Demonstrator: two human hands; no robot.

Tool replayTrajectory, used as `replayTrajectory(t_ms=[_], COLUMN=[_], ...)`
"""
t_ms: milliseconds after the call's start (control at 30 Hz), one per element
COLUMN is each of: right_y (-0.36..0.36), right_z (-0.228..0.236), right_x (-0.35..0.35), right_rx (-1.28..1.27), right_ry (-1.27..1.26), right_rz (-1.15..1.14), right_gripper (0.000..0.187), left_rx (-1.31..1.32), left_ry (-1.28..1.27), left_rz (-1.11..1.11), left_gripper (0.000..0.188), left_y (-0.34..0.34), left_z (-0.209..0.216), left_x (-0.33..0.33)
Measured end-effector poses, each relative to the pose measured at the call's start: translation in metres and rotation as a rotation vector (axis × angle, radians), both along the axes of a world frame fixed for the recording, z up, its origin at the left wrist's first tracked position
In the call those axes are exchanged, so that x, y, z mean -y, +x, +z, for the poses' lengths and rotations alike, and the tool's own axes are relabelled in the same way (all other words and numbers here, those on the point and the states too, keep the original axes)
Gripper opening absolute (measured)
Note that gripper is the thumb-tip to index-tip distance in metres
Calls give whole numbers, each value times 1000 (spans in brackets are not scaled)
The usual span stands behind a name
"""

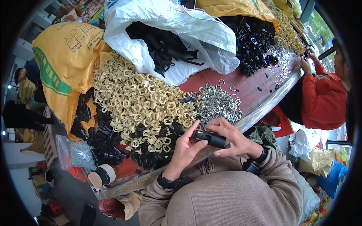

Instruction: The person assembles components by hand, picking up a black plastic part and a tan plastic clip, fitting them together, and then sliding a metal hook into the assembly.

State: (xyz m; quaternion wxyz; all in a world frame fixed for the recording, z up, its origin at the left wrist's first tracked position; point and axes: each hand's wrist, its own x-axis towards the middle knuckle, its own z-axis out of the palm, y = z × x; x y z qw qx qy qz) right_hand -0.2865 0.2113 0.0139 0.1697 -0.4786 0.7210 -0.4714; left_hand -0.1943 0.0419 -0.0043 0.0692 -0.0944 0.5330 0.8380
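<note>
Both hands (188, 148) (233, 139) grip black part (213, 139) past table edge (260, 111).

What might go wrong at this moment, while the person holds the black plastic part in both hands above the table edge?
1. The black plastic part is pinched between the left hand and right hand just past the table edge; if it slips, it likely falls off the table.
2. The pile of metal clips lies close to that edge, so a sleeve could sweep some off.
3. The beige plastic pieces are heaped high and might slide onto the black pieces.
</note>
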Motion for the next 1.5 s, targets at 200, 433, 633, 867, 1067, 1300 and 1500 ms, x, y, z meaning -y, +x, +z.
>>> replayTrajectory(t_ms=[200,433,633,867,1067,1300,1500], right_y=[-9,-4,3,9,7,7,5], right_z=[1,-8,-12,-18,-18,-20,-21], right_x=[13,18,22,24,23,24,24], right_rx=[270,404,466,675,838,884,879], right_ry=[-179,-204,-213,-248,-278,-356,-366], right_rz=[306,321,191,-1,-12,-37,-58], right_gripper=[86,88,96,89,86,85,84], left_rx=[-102,19,34,80,96,80,142], left_ry=[65,211,251,285,328,346,375], left_rz=[-6,3,90,124,119,123,127], left_gripper=[74,78,75,72,71,71,71], left_y=[-1,0,-2,-6,-6,-6,-9], left_z=[-1,-5,-12,-17,-15,-17,-13], left_x=[-8,-4,-5,-6,-7,-10,-11])
